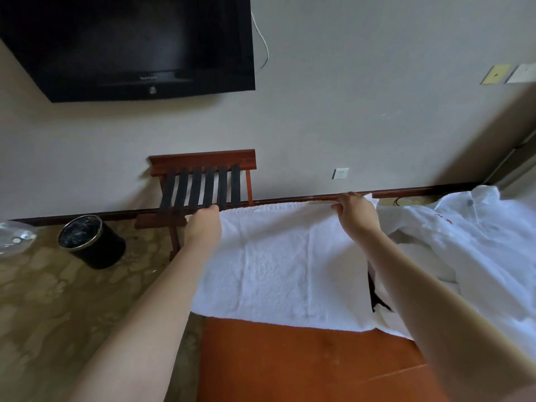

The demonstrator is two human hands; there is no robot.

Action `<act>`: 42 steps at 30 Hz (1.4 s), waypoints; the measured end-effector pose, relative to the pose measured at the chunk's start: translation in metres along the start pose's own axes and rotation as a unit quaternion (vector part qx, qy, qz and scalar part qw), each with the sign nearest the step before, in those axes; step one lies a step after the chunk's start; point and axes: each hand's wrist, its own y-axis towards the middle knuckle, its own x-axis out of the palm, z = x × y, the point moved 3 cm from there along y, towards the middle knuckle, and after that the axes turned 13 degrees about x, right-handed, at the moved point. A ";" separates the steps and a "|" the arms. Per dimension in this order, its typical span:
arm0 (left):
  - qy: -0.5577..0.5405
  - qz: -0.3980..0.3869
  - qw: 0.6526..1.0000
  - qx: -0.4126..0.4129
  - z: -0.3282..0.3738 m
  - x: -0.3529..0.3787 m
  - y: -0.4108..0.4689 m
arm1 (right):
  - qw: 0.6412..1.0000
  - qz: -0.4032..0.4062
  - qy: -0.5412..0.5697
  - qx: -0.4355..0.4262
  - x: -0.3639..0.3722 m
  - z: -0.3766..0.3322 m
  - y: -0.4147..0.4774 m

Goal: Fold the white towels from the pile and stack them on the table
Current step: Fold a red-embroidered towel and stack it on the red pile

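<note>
White terry towel [284, 265] lies spread flat on the orange-brown wooden table [304, 358]. Left hand [203, 224] grips its far-left corner, fingers curled over the edge. Right hand [355, 213] pinches the far-right edge. Heap of white linen [464, 242] sits just right, touching the towel. Slatted wooden luggage rack [203, 184] stands behind.

orange-brown wooden table [290, 358] with white laundry on top

one white towel [278, 262] lies spread flat across the far part of the table, its near edge crossing the bare wood. just to its right a rumpled pile of white towels [478, 242] sits on the same top, touching the flat one, with something dark [377, 300] peeking out between them, can't tell what.
</note>
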 end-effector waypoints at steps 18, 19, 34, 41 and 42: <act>-0.164 0.416 0.893 0.044 0.002 -0.117 -0.125 | 0.903 0.278 0.321 -0.069 -0.117 -0.011 -0.111; -0.158 0.433 0.886 0.049 0.002 -0.121 -0.133 | 0.895 0.297 0.324 -0.081 -0.120 -0.010 -0.117; -0.111 0.335 0.936 -0.004 -0.007 -0.075 -0.099 | 0.942 0.260 0.211 -0.023 -0.074 -0.005 -0.100; -0.068 0.134 0.989 -0.019 -0.008 -0.020 -0.034 | 0.984 0.104 0.143 0.028 -0.009 0.010 -0.045; -0.072 0.117 0.990 -0.023 -0.008 -0.013 -0.026 | 0.985 0.087 0.146 0.032 -0.002 0.012 -0.037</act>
